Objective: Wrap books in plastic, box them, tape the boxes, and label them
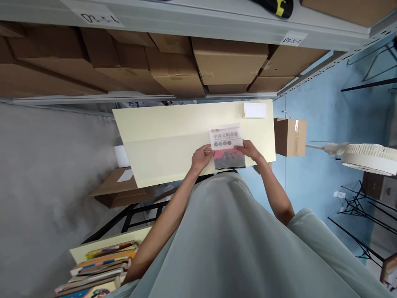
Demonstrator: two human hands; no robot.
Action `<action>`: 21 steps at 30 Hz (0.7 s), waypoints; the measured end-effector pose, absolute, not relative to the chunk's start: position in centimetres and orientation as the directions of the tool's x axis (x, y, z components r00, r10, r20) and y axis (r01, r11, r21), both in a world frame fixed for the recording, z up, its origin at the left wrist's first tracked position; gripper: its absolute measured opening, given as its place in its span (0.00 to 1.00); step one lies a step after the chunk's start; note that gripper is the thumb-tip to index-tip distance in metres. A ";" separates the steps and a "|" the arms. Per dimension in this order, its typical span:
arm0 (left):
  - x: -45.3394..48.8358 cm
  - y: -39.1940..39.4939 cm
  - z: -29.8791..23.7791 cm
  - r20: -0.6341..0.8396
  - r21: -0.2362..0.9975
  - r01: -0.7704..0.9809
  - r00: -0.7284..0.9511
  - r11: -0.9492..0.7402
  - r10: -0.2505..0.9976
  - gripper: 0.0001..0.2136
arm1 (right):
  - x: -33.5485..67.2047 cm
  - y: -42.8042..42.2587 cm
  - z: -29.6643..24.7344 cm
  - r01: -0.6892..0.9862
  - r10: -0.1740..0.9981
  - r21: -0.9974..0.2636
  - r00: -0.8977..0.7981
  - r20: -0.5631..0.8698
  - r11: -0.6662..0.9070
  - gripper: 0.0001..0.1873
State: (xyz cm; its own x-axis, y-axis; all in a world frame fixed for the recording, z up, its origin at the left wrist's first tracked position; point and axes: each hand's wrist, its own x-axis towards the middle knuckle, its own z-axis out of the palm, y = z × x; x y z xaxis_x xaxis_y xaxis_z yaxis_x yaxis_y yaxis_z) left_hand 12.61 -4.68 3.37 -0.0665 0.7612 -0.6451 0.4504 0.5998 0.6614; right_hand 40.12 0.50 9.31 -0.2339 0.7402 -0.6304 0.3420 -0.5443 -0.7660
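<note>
A book (227,147) with a white, red and dark cover lies on the pale yellow table (167,140), near its front edge. My left hand (202,156) grips the book's left edge with curled fingers. My right hand (249,150) holds the right edge, fingers over the cover. Both arms reach forward over my pale green shirt.
A small white box (254,110) sits at the table's far right corner. Shelves with brown cardboard boxes (229,62) stand behind. A cardboard box (290,136) and a white fan (369,158) are at the right. Stacked books (99,269) lie at lower left.
</note>
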 end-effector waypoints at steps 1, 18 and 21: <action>14.1 -4.3 3.6 -0.650 0.679 0.428 -0.026 0.596 0.759 0.25 | 41.8 0.7 9.9 0.366 0.745 -0.760 -0.217 -0.631 -0.538 0.17; 18.7 -5.7 5.5 -0.621 0.781 0.174 0.327 0.600 0.712 0.27 | 36.9 -1.6 14.8 0.828 0.783 -0.369 0.128 -0.609 -0.423 0.12; 15.7 -6.5 6.5 -0.600 0.790 0.090 0.312 0.606 0.736 0.28 | 34.3 -2.4 15.5 0.784 0.763 -0.444 0.060 -0.643 -0.435 0.21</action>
